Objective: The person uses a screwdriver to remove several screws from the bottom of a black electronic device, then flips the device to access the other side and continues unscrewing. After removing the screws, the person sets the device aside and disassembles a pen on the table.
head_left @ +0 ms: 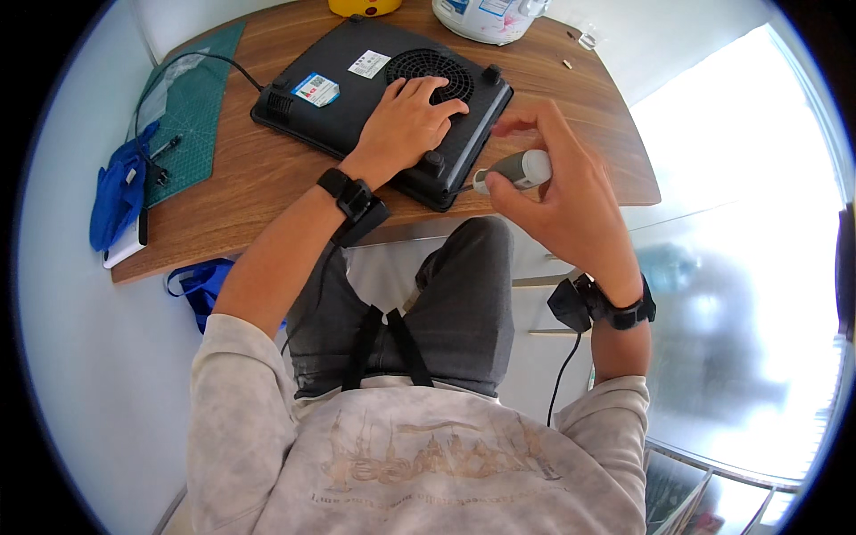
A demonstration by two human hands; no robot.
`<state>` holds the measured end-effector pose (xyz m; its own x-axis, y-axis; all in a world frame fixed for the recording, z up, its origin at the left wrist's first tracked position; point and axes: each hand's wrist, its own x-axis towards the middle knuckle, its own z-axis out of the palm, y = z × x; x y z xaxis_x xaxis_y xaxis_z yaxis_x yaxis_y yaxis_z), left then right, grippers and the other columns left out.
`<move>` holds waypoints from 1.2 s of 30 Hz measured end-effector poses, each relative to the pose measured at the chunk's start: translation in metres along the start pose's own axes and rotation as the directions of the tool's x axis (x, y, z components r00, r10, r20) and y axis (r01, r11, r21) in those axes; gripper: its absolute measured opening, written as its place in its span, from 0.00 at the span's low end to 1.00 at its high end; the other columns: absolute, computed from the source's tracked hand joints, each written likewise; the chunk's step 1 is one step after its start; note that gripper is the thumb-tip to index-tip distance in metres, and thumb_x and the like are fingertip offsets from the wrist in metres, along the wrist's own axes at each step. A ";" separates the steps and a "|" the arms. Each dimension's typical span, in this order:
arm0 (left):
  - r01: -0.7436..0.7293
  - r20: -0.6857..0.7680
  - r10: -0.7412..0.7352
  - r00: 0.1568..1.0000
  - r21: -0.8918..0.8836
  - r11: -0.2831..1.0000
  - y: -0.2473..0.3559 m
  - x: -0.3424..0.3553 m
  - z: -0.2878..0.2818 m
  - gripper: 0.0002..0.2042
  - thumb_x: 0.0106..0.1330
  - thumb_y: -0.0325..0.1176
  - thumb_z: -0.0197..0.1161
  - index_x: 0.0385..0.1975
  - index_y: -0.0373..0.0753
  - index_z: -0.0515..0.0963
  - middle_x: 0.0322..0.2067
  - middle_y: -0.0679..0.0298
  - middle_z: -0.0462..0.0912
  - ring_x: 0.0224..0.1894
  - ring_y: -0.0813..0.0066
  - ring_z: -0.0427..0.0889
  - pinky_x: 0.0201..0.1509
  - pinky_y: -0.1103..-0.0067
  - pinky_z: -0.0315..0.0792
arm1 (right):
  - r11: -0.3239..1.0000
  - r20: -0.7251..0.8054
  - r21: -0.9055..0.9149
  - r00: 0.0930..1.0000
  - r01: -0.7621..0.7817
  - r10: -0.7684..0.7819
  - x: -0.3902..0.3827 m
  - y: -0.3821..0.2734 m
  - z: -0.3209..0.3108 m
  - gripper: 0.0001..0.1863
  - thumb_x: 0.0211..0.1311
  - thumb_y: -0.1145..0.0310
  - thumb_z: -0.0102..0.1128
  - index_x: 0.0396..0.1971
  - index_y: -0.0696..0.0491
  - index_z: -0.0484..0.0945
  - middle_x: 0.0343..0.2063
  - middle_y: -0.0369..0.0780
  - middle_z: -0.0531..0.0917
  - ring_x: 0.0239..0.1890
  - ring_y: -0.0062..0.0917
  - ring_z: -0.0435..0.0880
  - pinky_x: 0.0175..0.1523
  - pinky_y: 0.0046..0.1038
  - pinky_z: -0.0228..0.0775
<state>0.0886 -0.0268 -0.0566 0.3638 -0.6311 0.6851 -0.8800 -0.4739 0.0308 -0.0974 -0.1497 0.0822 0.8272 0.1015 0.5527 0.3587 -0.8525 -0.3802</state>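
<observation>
A black induction cooker (349, 105) lies upside down on the wooden table, showing its round fan grille (459, 78), rubber feet and two stickers. My left hand (403, 120) rests on its underside with fingers spread, the fingertips at the grille. In my right hand (571, 192) is a screwdriver with a grey and white handle (515, 172). Its shaft points left to the cooker's near right corner, by a foot; whether the tip sits in a screw is too small to tell. My right thumb lies along the handle, and the index finger is raised and curved.
A green cutting mat (198, 105) lies at the left, with the cooker's power cord and plug (159, 174) over it. A blue cloth bag (120, 201) hangs by the left edge. At the back stand a white appliance (489, 20) and a yellow object (364, 5). Small bits (567, 64) lie far right.
</observation>
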 end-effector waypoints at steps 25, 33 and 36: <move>0.172 0.212 -0.071 0.975 -0.509 0.843 -0.009 0.010 -0.029 0.09 0.69 0.29 0.60 0.44 0.41 0.84 0.52 0.57 0.81 0.57 0.56 0.79 0.66 0.66 0.70 | 0.831 -0.291 0.171 0.778 -0.530 0.556 -0.137 0.030 -0.033 0.04 0.62 0.81 0.56 0.35 0.57 0.76 0.27 0.41 0.85 0.29 0.23 0.89 0.35 0.23 0.75; 0.307 0.228 -0.248 0.941 -0.275 0.911 -0.074 -0.002 -0.087 0.09 0.71 0.30 0.58 0.45 0.38 0.82 0.49 0.55 0.82 0.55 0.55 0.80 0.62 0.67 0.72 | 0.879 0.046 0.178 0.896 -0.443 0.442 -0.146 0.052 0.005 0.15 0.60 0.84 0.55 0.45 0.56 0.81 0.34 0.43 0.87 0.31 0.32 0.88 0.37 0.29 0.78; 0.419 0.166 -0.394 0.904 -0.159 0.894 -0.114 -0.018 -0.099 0.09 0.72 0.31 0.57 0.45 0.38 0.81 0.47 0.54 0.83 0.53 0.54 0.81 0.58 0.66 0.74 | 0.881 0.213 0.217 0.901 -0.420 0.377 -0.121 0.045 0.031 0.18 0.64 0.76 0.59 0.54 0.52 0.80 0.32 0.45 0.88 0.33 0.41 0.87 0.39 0.36 0.78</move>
<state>0.1517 0.0994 -0.0002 0.7263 -0.4860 0.4862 -0.6829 -0.5905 0.4300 -0.1678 -0.1845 -0.0251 0.9730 -0.1205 0.1967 0.0626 -0.6828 -0.7279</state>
